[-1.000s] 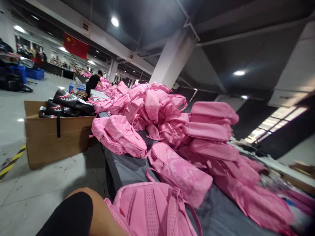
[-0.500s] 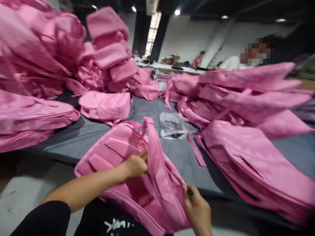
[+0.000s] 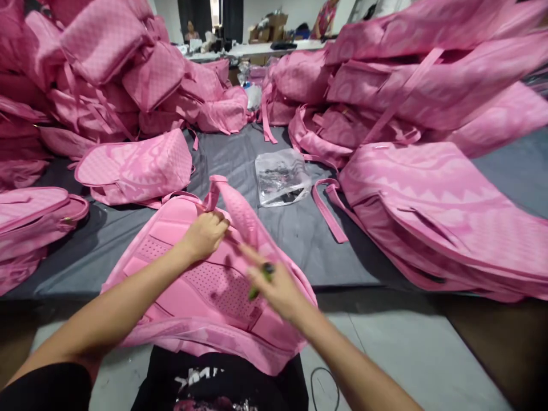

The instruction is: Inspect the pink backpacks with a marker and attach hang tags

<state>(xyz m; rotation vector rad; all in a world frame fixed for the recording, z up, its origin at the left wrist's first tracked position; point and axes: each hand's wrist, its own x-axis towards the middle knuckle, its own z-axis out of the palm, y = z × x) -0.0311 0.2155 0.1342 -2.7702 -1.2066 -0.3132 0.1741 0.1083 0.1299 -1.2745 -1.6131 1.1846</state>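
Observation:
A pink backpack leans from my lap against the table edge, its padded, perforated back panel facing up. My left hand is closed on the backpack near its top, beside the base of a shoulder strap. Over the right part of the panel, my right hand is slightly blurred and holds a small green tool with a dark end. Its index finger points toward the strap. Whether that finger touches the backpack cannot be made out.
A grey-covered table carries a clear plastic bag with small dark items. Pink backpacks are piled at left and right. A large one lies at the front right. People are in the background.
The backpack has turned its back panel more upward. My right hand has moved from its right edge onto the panel, nearer my left hand. The camera view has tipped down.

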